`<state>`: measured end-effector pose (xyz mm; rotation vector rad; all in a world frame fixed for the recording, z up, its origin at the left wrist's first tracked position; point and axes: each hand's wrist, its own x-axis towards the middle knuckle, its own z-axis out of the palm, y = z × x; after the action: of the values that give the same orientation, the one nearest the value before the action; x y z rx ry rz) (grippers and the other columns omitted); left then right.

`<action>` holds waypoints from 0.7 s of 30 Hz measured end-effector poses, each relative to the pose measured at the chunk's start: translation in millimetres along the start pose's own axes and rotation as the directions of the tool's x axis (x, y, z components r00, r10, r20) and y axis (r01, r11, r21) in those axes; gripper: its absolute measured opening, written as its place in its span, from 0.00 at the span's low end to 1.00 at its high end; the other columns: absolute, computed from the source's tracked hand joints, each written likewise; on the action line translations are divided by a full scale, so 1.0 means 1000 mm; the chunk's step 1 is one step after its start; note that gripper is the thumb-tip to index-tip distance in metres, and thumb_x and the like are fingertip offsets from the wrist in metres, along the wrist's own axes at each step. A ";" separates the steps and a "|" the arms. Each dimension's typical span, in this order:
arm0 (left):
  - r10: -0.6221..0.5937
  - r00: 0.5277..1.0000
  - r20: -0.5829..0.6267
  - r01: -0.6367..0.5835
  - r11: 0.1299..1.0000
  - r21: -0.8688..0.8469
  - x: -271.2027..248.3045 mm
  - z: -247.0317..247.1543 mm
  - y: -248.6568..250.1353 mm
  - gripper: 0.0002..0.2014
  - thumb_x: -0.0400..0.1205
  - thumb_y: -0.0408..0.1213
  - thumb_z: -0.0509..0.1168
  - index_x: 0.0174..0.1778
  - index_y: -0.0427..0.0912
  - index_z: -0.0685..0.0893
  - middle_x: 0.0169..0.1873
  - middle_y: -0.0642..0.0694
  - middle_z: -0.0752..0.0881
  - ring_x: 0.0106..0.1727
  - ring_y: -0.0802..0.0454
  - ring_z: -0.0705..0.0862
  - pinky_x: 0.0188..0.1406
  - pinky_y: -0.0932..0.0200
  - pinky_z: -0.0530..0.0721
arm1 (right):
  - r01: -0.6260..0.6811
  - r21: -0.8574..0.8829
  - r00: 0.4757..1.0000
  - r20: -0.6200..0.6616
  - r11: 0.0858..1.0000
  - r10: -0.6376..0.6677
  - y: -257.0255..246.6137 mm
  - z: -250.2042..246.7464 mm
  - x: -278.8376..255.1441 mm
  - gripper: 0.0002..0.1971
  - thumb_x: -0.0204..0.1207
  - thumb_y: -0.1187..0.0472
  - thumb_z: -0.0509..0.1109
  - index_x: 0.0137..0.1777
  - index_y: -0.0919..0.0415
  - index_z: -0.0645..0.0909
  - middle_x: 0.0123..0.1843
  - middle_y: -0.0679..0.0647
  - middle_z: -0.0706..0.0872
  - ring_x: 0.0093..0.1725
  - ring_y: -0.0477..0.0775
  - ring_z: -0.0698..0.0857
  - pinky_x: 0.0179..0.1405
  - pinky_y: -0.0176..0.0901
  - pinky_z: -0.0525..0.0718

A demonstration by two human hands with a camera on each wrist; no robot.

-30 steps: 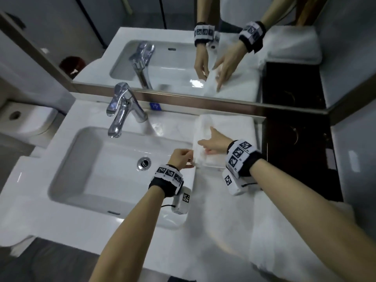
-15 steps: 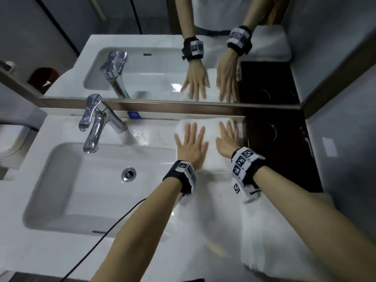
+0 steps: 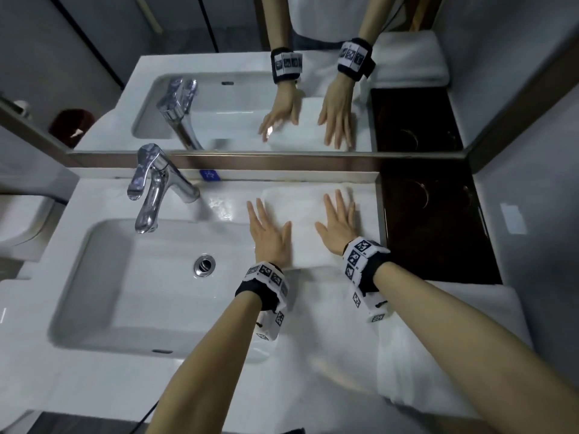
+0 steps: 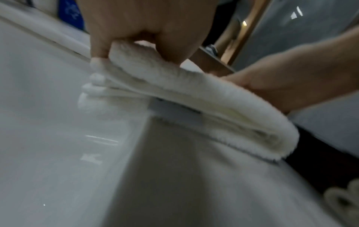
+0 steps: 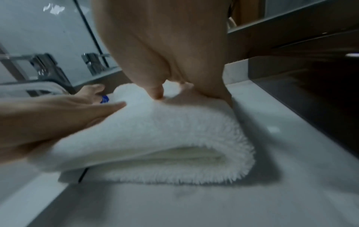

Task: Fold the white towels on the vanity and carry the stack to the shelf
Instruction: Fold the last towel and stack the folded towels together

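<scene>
With both hands (image 3: 271,236) (image 3: 340,225) flat, fingers straight, gripping nothing, press the towel (image 3: 308,214) evenly at the worktop's (image 3: 225,208) back edge.

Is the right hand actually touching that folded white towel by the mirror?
Touching. In the right wrist view the right hand presses its fingertips into the folded towel, denting the pile; the head view shows it flat on top.

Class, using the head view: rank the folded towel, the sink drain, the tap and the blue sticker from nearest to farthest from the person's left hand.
From the left hand:
1. Folded towel, touching it, on its right.
2. Sink drain, down-left in the basin.
3. Blue sticker, on the back ledge.
4. Tap, far left behind the basin.
</scene>
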<state>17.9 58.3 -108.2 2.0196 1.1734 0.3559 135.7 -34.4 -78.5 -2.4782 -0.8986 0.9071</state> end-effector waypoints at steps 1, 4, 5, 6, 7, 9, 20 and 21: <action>-0.070 0.997 -0.033 0.068 0.995 -0.067 -0.004 -0.004 -0.001 0.42 0.82 0.44 0.63 0.83 0.41 0.42 0.83 0.39 0.42 0.82 0.37 0.55 0.79 0.44 0.58 | 0.024 0.043 0.999 -0.022 0.999 -0.023 0.001 -0.002 -0.005 0.32 0.84 0.58 0.56 0.84 0.53 0.45 0.86 0.51 0.34 0.83 0.61 0.32 0.81 0.52 0.35; -0.323 0.943 0.073 0.331 0.911 -0.247 -0.017 -0.017 -0.005 0.42 0.80 0.45 0.67 0.82 0.42 0.47 0.79 0.36 0.61 0.73 0.37 0.71 0.75 0.45 0.70 | 0.015 0.217 0.996 -0.092 0.976 0.005 0.002 -0.001 -0.024 0.31 0.80 0.67 0.63 0.81 0.59 0.57 0.86 0.57 0.42 0.85 0.57 0.45 0.80 0.43 0.48; -0.369 0.919 0.138 0.392 0.890 -0.234 -0.020 -0.023 -0.011 0.39 0.79 0.48 0.67 0.79 0.39 0.55 0.74 0.35 0.71 0.66 0.40 0.77 0.69 0.49 0.75 | -0.034 0.292 0.990 -0.121 0.956 0.072 0.002 0.000 -0.031 0.32 0.77 0.68 0.67 0.79 0.60 0.60 0.85 0.59 0.48 0.84 0.60 0.53 0.79 0.44 0.55; -0.398 0.898 0.187 0.429 0.885 -0.177 -0.024 -0.030 -0.016 0.35 0.77 0.51 0.68 0.74 0.35 0.65 0.68 0.35 0.78 0.59 0.42 0.80 0.61 0.53 0.78 | -0.096 0.364 0.980 -0.129 0.926 0.152 0.002 0.000 -0.037 0.33 0.74 0.67 0.71 0.77 0.62 0.60 0.82 0.62 0.55 0.81 0.63 0.60 0.77 0.46 0.61; -0.421 0.882 0.212 0.453 0.882 -0.131 -0.026 -0.037 -0.024 0.33 0.76 0.53 0.69 0.68 0.31 0.74 0.62 0.36 0.83 0.54 0.43 0.83 0.57 0.55 0.80 | -0.165 0.426 0.969 -0.099 0.890 0.227 0.003 0.000 -0.043 0.36 0.73 0.65 0.73 0.77 0.64 0.58 0.80 0.64 0.61 0.78 0.65 0.65 0.75 0.48 0.66; -0.436 0.863 0.256 0.480 0.865 -0.145 -0.031 -0.049 -0.036 0.30 0.75 0.53 0.71 0.60 0.29 0.82 0.55 0.36 0.87 0.51 0.43 0.86 0.54 0.55 0.84 | -0.288 0.476 0.950 0.031 0.831 0.312 0.005 0.001 -0.053 0.41 0.71 0.59 0.76 0.78 0.69 0.56 0.77 0.65 0.68 0.75 0.66 0.71 0.72 0.50 0.71; -0.092 0.933 0.347 0.204 0.931 -0.301 -0.073 -0.079 0.015 0.16 0.84 0.51 0.56 0.58 0.42 0.66 0.44 0.52 0.78 0.44 0.56 0.80 0.32 0.63 0.76 | -0.023 0.677 0.967 -0.171 0.735 0.188 0.024 -0.026 -0.137 0.26 0.82 0.51 0.59 0.75 0.56 0.55 0.62 0.52 0.75 0.59 0.56 0.77 0.59 0.50 0.76; -0.056 0.931 0.361 0.181 0.929 -0.323 -0.079 -0.077 0.027 0.16 0.84 0.51 0.56 0.58 0.42 0.66 0.45 0.52 0.78 0.45 0.55 0.81 0.33 0.63 0.77 | -0.001 0.684 0.962 -0.199 0.729 0.188 0.033 -0.033 -0.148 0.26 0.81 0.50 0.59 0.75 0.54 0.56 0.62 0.50 0.74 0.60 0.55 0.77 0.60 0.50 0.76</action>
<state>-51.6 21.1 -26.6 1.6080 0.9310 0.1265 84.4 -160.8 -4.6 -1.9281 -0.2607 0.7422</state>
